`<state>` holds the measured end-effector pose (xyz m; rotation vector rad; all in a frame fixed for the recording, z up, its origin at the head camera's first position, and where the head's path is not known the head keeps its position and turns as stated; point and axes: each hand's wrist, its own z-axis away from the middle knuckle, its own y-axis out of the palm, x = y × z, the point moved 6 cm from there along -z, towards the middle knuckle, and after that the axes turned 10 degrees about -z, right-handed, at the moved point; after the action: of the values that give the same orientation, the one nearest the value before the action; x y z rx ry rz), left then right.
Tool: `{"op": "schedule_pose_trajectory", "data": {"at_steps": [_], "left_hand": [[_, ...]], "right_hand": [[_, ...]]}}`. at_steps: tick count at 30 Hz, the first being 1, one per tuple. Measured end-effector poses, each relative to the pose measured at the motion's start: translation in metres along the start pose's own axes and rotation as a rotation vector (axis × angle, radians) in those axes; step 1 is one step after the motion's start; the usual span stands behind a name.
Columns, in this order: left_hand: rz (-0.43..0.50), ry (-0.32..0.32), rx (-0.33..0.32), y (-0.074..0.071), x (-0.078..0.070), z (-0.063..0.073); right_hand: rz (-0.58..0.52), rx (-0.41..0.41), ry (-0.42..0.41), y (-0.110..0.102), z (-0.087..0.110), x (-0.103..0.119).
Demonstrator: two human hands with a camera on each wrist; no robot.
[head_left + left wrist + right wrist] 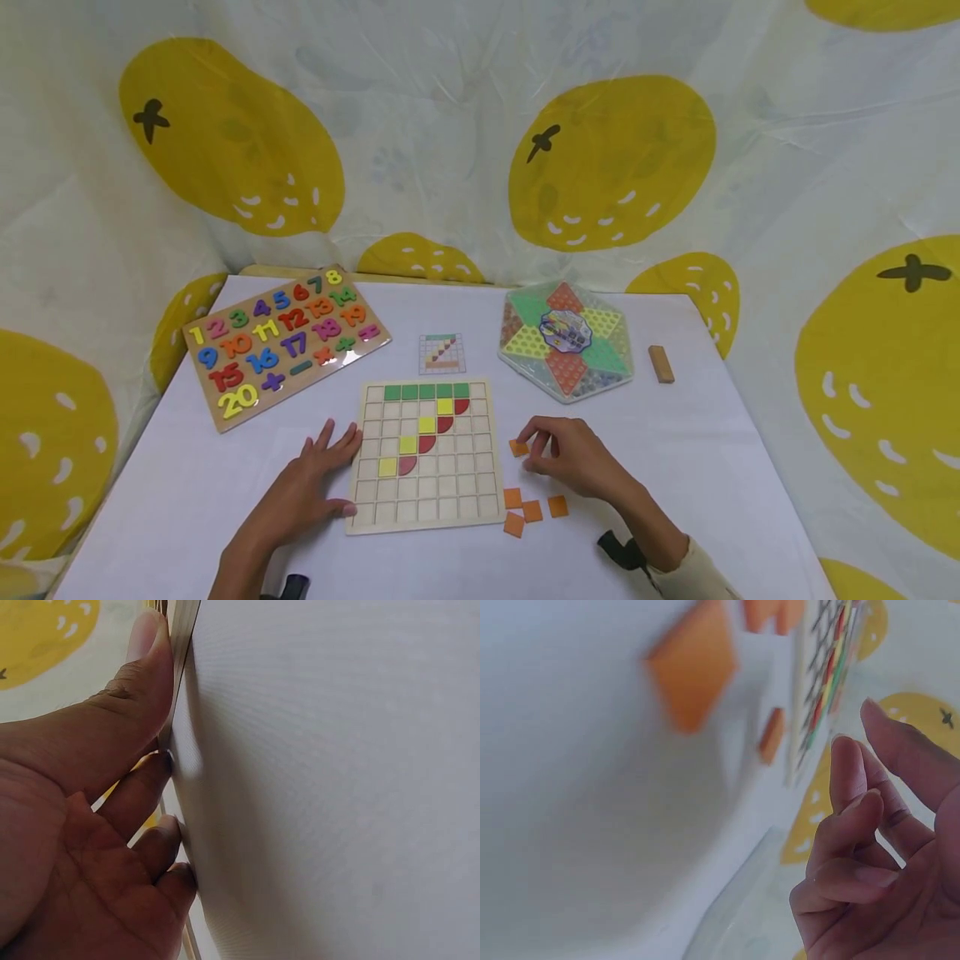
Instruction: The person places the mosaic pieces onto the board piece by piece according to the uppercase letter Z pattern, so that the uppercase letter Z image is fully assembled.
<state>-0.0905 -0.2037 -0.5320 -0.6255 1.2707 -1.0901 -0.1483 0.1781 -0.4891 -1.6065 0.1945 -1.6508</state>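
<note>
A square wooden grid board (427, 527) lies on the table, with a green row at its top and a diagonal of yellow squares and red quarter-round pieces. My left hand (303, 487) rests at its left side, fingers spread, thumb at the lower left corner; the left wrist view shows the thumb (142, 682) against the edge. Right of the board, my right hand (573, 454) hovers beside an orange square tile (517, 448). Its thumb and bent fingers are apart with nothing between them in the right wrist view. Several more orange tiles (532, 511) lie nearer me.
Behind the board lies a small pattern card (442, 354). A number puzzle board (288, 392) is at the back left, a hexagonal star-pattern game board (566, 342) at the back right. Farther right lies a small wooden block (662, 364). Patterned cloth (450, 100) hangs behind the table.
</note>
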Motion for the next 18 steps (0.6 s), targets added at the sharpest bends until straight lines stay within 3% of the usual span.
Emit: {"op": "schedule_pose_trajectory", "data": {"at_steps": [10, 18], "left_hand": [[0.005, -0.02, 0.015, -0.001, -0.001, 0.001], [0.001, -0.003, 0.001, 0.0, 0.0, 0.001]], "right_hand": [[-0.013, -0.021, 0.056, -0.012, 0.026, -0.022], [-0.007, -0.039, 0.043, -0.005, 0.021, -0.025]]}}
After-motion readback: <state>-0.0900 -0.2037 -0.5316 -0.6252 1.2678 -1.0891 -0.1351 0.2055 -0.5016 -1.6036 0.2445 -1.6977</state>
